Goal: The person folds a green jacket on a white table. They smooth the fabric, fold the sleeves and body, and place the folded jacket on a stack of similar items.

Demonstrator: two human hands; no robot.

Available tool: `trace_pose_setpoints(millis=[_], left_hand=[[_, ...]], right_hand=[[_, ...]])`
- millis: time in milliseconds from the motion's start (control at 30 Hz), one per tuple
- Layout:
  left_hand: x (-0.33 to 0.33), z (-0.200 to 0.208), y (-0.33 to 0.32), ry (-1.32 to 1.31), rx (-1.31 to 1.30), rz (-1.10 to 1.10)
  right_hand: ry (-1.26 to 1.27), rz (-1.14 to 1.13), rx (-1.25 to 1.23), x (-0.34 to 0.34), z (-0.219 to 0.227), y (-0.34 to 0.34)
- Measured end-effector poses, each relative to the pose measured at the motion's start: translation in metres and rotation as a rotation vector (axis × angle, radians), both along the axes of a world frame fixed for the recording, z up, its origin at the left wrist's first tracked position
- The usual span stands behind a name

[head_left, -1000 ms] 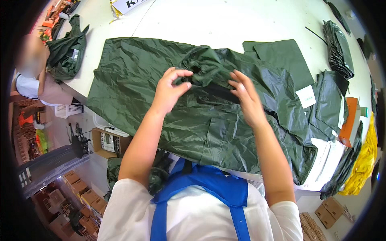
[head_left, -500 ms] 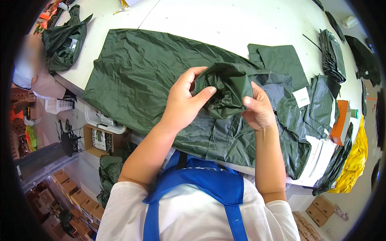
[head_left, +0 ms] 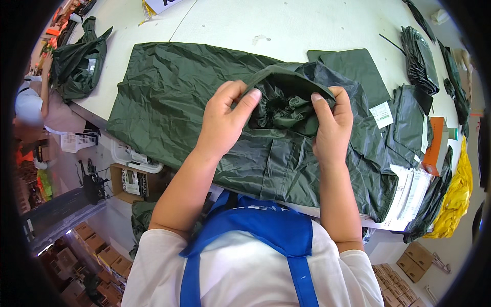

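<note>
Head view. One dark green, creased, shiny thin-fabric piece [head_left: 174, 92], laid wide across the near side of a white, smooth-topped table [head_left: 230, 25]. Toward its middle, between the hands: one dark green, pouch-like fabric mouth [head_left: 289, 110], raised, with gathered cloth inside.

Left hand [head_left: 223, 117]: thumb and fingers pinched on the left side of the rim. Right hand [head_left: 334, 120]: thumb and fingers pinched on the right side. The two hands were apart, the rim stretched between them.

Step in hand, as judged: spreading and shaping the mouth. The next move seemed to call for a firm pinch at both sides while the gathered cloth was eased straight.

Adjacent, to the right: one dark green, flat, smooth fabric panel [head_left: 360, 77]; one small white rectangular label [head_left: 381, 114]; one orange upright cardboard box [head_left: 433, 146]; one yellow, crumpled, glossy bundle [head_left: 452, 199] at the table's edge. Far left: one dark green, loosely bunched fabric bundle [head_left: 79, 71].
</note>
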State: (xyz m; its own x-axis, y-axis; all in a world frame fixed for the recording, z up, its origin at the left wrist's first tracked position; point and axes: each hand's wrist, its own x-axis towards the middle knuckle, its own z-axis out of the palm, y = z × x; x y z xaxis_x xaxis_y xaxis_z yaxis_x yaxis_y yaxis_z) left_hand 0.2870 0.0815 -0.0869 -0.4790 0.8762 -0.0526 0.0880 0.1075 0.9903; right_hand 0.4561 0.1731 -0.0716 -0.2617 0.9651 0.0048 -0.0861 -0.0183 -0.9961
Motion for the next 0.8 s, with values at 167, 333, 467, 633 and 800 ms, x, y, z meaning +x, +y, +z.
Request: trace_pose_setpoints(millis=[167,333,467,633,800], left_hand=[[0.023,0.036,0.010,0.561,0.134,-0.033],[0.033,0.031,0.033,1.039,0.231,-0.059],[0.032,0.011,0.026,1.050,0.372,-0.060],[0.050,0.026,0.041,1.170,0.516,-0.410],[0.089,0.036,0.043,1.201,0.352,-0.378]], right_hand=[[0.202,0.099,-0.174,0.010,0.012,0.002],[-0.286,0.210,0.184,0.046,-0.005,0.009],[-0.417,-0.075,0.200,0.173,-0.035,0.057],[-0.947,-1.096,-0.219,0.507,-0.141,0.091],[-1.637,-1.130,-0.275,0.637,-0.257,0.092]])
